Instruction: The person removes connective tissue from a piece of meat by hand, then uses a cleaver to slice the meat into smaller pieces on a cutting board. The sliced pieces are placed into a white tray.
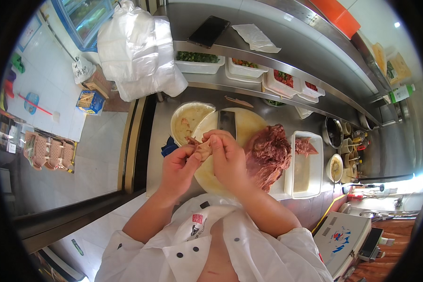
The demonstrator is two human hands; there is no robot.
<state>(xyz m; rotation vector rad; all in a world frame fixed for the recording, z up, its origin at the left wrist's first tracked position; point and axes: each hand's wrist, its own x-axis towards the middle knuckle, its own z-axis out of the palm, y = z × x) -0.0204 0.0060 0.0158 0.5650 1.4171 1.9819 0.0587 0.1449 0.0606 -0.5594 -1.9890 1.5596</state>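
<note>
My left hand (181, 167) pinches a pale piece of meat (204, 149) from the left, and my right hand (226, 157) grips its upper right end. Both hands are above a round cutting board (208, 176). A cleaver (227, 121) lies on the board's far part, its handle hidden behind my right hand. Large chunks of dark reddish cooked meat (268, 155) rest at the board's right side. Left of the board is a round plastic-lined bowl (183, 121) with a few scraps in it. At the right, a white rectangular tub (305, 188) holds another piece of meat (306, 146).
A small knife (239, 102) lies behind the board. Tubs of chopped vegetables (197, 57) line the steel shelf beyond. Clear plastic bags (137, 46) hang at the upper left. A phone (209, 31) lies on the upper shelf. Seasoning containers (347, 146) stand at the right.
</note>
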